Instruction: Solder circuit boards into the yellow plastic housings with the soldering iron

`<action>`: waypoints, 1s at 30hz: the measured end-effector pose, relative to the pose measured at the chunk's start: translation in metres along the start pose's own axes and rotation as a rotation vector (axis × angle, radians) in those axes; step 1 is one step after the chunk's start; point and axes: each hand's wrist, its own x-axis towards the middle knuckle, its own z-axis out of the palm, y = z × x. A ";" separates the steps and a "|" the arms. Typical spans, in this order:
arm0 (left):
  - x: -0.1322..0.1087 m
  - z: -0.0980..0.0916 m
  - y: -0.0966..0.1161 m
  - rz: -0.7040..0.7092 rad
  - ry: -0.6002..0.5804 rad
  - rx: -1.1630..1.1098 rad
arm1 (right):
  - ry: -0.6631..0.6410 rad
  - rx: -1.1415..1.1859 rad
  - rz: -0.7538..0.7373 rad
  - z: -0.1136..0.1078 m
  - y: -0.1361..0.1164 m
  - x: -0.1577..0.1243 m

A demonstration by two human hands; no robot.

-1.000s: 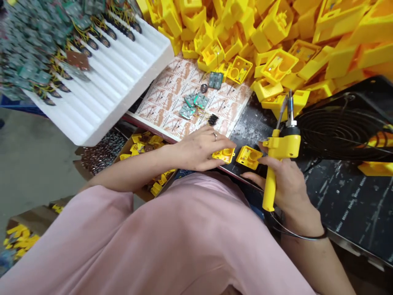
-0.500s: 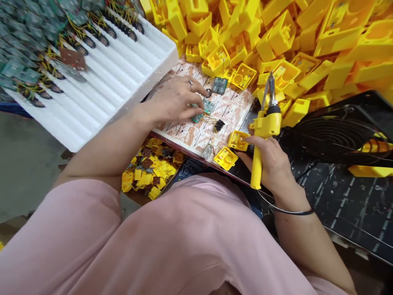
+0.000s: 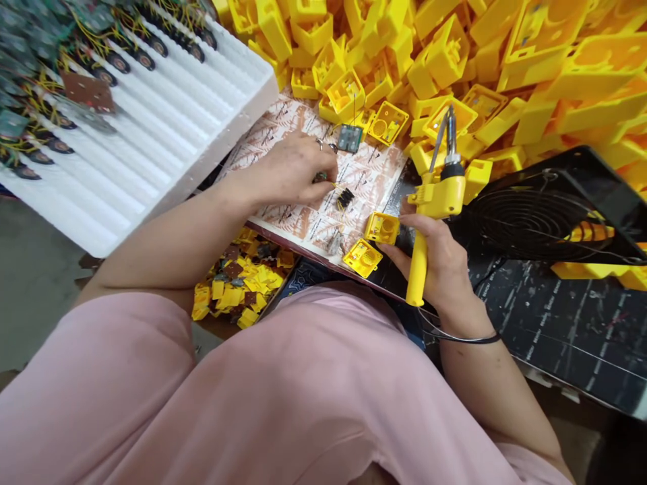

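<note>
Firstly, left hand (image 3: 300, 168): fingers curled downward, one ringed, thumb drawn toward them; whether they pinch or only cover cannot be told. Directly beneath them, green circuit board (image 3: 320, 177), mostly hidden, one edge showing between thumb and fingers.

Right hand (image 3: 445, 259): closed around the yellow soldering gun (image 3: 437, 195), metal tip pointing toward 12 o'clock, handle foot toward 6. Two fingers extend past the handle toward 9 o'clock, at or just beside the upper yellow housing (image 3: 383, 228); contact cannot be told.

Lower yellow housing (image 3: 362, 258), at 8 o'clock from those fingers, near the upper one; both lie with hollow side up.

From the left fingertips: black connectors (image 3: 345, 198) with thin yellow wires, at 4 o'clock, near; dark round part (image 3: 332, 147), partly hidden, just past 12; grey-green board (image 3: 350, 138), at 1; single yellow housing (image 3: 387, 123), at 2; small grey piece (image 3: 334, 242), blurred, at 6. All rest on a printed sheet (image 3: 374, 172).

Outermost: white foam tray (image 3: 197, 121) bearing wired boards, left hand's 9 to 10 o'clock; yellow and brown scraps (image 3: 237, 279), its 7. Heaped yellow housings (image 3: 449, 57), right hand's 12; black fan (image 3: 526, 222), between its 2 and 3; black bench mat (image 3: 566, 330), its 4.
</note>
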 end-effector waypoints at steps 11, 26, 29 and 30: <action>0.001 -0.015 0.025 -0.149 0.018 -0.627 | 0.112 0.170 0.168 0.050 -0.015 0.046; -0.020 -0.024 -0.009 -0.375 0.295 -0.065 | 0.010 0.169 0.153 0.058 -0.018 0.036; -0.005 -0.024 -0.009 -0.338 0.340 0.053 | 0.060 0.125 0.144 0.045 -0.019 0.031; 0.004 -0.024 -0.008 -0.321 0.352 0.066 | 0.079 0.104 0.141 0.041 -0.019 0.029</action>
